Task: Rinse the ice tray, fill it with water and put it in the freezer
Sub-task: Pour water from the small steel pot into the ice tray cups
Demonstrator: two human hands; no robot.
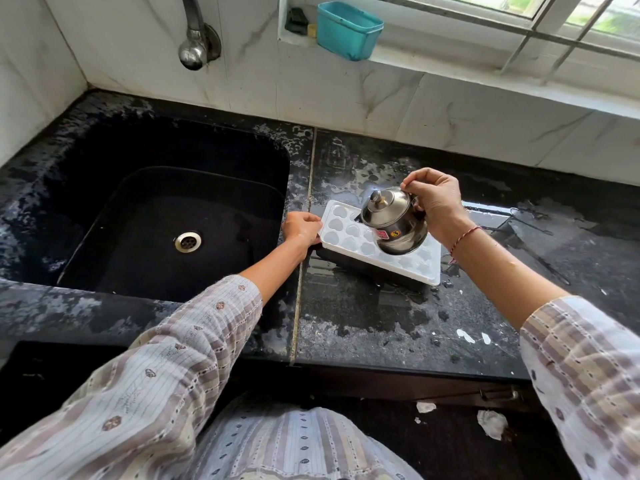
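Note:
A white ice tray with heart-shaped cells lies on the wet black counter just right of the sink. My left hand grips the tray's left end. My right hand holds a small lidded steel pot by its handle. The pot is tilted toward the left over the middle of the tray and hides several cells. I cannot make out any water stream.
A black sink with a metal drain lies at the left, under a steel tap on the tiled wall. A teal tub stands on the window sill. Scraps of paper lie on the floor.

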